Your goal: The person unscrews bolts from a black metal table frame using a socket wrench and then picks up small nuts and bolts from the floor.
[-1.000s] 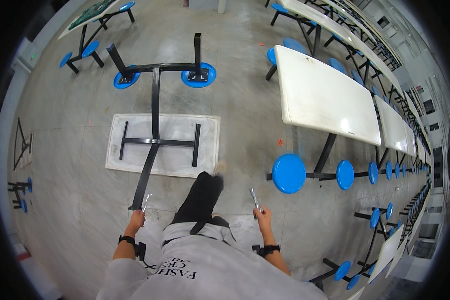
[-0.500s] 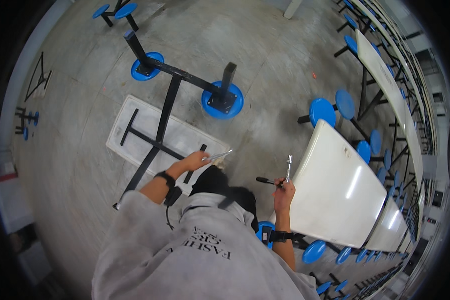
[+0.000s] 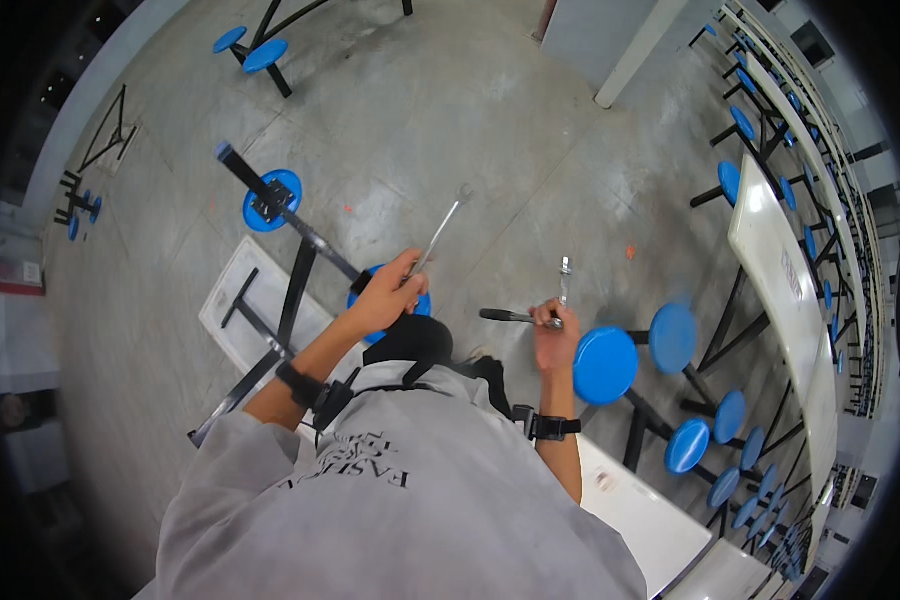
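My left hand [image 3: 385, 297] is closed around a long silver wrench [image 3: 444, 226], whose far end points up and away over the floor. In my right hand [image 3: 557, 342] is a ratchet wrench [image 3: 510, 316]; its dark handle sticks out to the left and its silver socket end stands up beyond my fingers. Beneath and left of my left hand lies an overturned black metal frame [image 3: 296, 290] with blue round seats [image 3: 288, 187] face down on the floor. One seat is partly hidden behind my left hand and leg. Neither tool touches the frame.
A white tabletop [image 3: 232, 290] lies under the frame's left part. To my right stand blue stools [image 3: 605, 365] on black legs, and a white table [image 3: 630, 500] is close by my right arm. Rows of long white tables [image 3: 785, 265] run beyond. A pale post [image 3: 640, 55] rises ahead.
I have moved, and my view has shifted with me: the overturned frame is now more to the left, and the stools are nearer on the right. The wrench in my left hand points more upward.
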A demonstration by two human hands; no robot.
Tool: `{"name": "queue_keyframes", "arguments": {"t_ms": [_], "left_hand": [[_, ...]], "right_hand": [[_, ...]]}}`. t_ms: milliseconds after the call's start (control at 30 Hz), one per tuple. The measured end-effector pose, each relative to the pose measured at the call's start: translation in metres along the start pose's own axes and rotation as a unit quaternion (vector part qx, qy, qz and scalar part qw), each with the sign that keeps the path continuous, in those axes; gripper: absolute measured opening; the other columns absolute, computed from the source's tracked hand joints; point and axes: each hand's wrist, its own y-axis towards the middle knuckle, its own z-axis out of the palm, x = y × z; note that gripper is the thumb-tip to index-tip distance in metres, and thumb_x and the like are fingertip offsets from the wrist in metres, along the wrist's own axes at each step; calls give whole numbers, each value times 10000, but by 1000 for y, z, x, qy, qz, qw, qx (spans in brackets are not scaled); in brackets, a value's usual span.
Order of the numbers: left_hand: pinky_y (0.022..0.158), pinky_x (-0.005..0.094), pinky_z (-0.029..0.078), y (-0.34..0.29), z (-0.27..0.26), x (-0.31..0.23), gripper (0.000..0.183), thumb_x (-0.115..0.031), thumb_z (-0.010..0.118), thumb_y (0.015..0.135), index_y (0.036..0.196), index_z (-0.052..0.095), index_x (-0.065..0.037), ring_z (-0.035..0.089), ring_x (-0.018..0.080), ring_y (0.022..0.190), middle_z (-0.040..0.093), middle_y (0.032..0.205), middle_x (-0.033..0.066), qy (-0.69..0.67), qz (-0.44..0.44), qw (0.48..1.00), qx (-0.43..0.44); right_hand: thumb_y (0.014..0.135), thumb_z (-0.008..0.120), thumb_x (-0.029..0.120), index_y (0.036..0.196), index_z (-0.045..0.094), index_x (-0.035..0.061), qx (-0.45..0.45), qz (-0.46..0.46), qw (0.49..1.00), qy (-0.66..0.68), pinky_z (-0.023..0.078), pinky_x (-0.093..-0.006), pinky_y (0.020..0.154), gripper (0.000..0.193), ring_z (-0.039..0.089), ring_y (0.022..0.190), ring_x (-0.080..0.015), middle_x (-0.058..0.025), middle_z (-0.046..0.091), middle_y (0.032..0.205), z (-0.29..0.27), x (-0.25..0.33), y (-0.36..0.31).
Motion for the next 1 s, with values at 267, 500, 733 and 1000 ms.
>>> {"name": "queue_keyframes", "arguments": {"t_ms": [267,500,733,1000], "left_hand": [[643,321,425,252,-82,-6,295,-34,459,859,1153,473,-11,523,223,672,513,728,119,154,99,978,-101],[792,410,427,392,-153,89,302,-121,510,842,1134,527,-51,538,365,928,587,1006,183,208,29,939,-273],[675,438,426,467,-287,81,191,-165,510,858,972,556,-17,551,384,793,600,854,167,111,-146,900,-397],[468,204,310,498,-333,130,216,-209,460,927,1003,568,-38,377,41,531,454,632,-33,-272,-108,717,-632]], "right_hand": [[883,552,204,904,527,7,145,128,954,-230,405,-305,771,200,407,637,-101,-5,429,686,122,0,358],[795,583,46,947,558,-27,267,260,872,-318,340,-229,589,170,399,608,-65,26,437,687,188,-119,591],[755,630,61,951,572,-20,460,414,691,-373,357,-208,579,220,456,630,-63,23,487,707,348,-249,723],[795,650,155,1012,591,-19,656,457,400,-448,373,-191,564,285,481,621,-45,-38,624,812,423,-361,770]]}}
